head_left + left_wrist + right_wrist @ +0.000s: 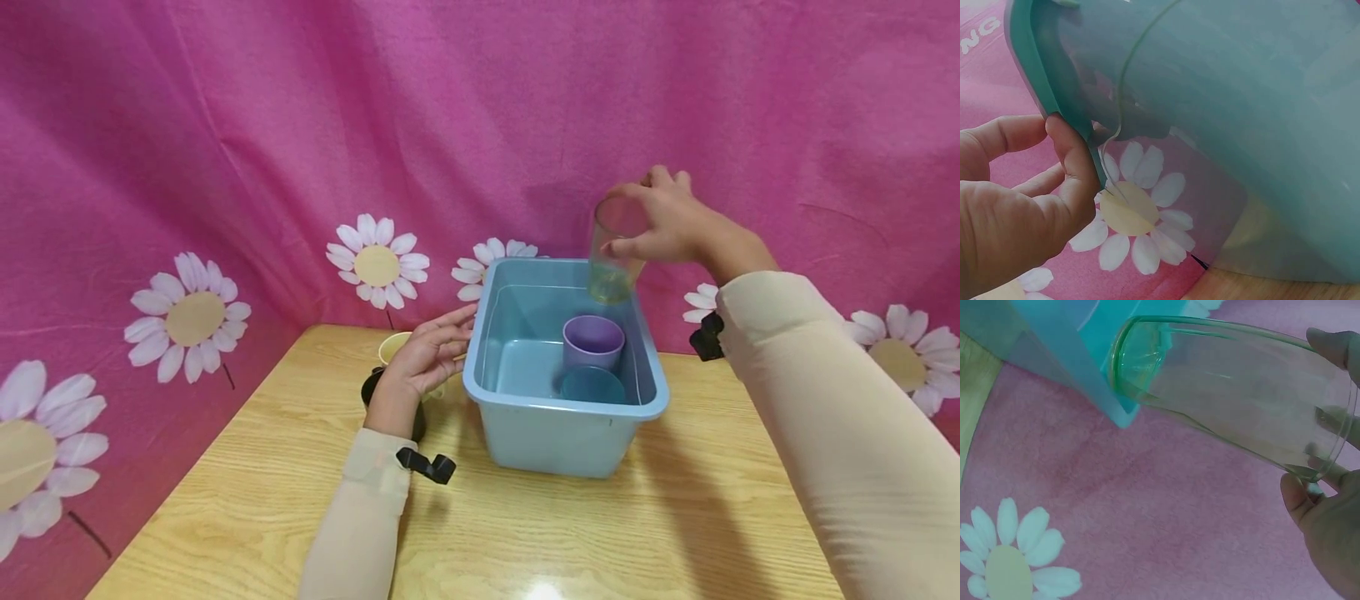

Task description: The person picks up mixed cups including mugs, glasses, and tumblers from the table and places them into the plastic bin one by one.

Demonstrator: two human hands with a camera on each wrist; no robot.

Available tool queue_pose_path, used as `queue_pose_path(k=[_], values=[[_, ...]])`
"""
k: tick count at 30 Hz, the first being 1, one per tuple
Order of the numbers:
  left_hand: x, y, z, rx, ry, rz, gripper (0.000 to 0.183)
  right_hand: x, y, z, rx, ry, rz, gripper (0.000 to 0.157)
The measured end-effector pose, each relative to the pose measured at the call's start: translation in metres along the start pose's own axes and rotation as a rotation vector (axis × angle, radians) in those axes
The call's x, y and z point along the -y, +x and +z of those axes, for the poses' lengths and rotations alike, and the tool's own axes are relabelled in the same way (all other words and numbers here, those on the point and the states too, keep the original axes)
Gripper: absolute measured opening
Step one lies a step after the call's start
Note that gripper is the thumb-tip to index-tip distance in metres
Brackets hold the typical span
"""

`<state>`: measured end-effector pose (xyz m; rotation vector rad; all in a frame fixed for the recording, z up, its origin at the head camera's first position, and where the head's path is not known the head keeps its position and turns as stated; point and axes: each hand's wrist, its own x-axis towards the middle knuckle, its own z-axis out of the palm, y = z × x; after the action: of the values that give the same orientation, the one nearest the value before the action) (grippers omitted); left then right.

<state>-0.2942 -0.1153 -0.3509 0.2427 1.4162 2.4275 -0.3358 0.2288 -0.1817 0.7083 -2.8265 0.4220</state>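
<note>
My right hand (pixel 670 223) grips a clear, slightly yellow-green drinking glass (pixel 611 279) around its upper end. The base of the glass hangs over the back right of a light blue plastic tub (pixel 558 437). Inside the tub, on its right side, a purple cup (pixel 592 340) stands behind a teal cup (pixel 592 385). At the tub's left rim is my left hand (pixel 426 358); the left wrist view shows its thumb and a finger (pixel 1013 134) pinching the rim. Behind the left wrist, partly hidden, are a yellow cup (pixel 393 343) and a black cup (pixel 371 386).
The tub stands on a light wooden table (pixel 247 492). A pink curtain (pixel 465 125) printed with large white daisies hangs behind the table and along its left side. Black mounts (pixel 427 465) are strapped at both wrists.
</note>
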Motion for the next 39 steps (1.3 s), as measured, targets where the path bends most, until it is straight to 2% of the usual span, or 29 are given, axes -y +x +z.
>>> queue_pose_path(k=[8, 13, 26, 39], values=[[0.001, 0.001, 0.001, 0.005, 0.002, 0.000, 0.055, -0.006, -0.002, 0.020, 0.031, 0.030, 0.024, 0.077], [0.001, 0.001, 0.003, 0.019, 0.004, 0.004, 0.056, -0.010, -0.003, 0.031, -0.002, 0.032, 0.011, 0.076], [0.003, 0.001, 0.006, 0.002, -0.007, -0.001, 0.055, -0.014, -0.005, 0.035, -0.034, 0.041, 0.004, 0.075], [0.003, 0.001, 0.009, 0.004, -0.003, -0.002, 0.053, -0.024, -0.006, 0.055, -0.015, 0.032, -0.003, 0.074]])
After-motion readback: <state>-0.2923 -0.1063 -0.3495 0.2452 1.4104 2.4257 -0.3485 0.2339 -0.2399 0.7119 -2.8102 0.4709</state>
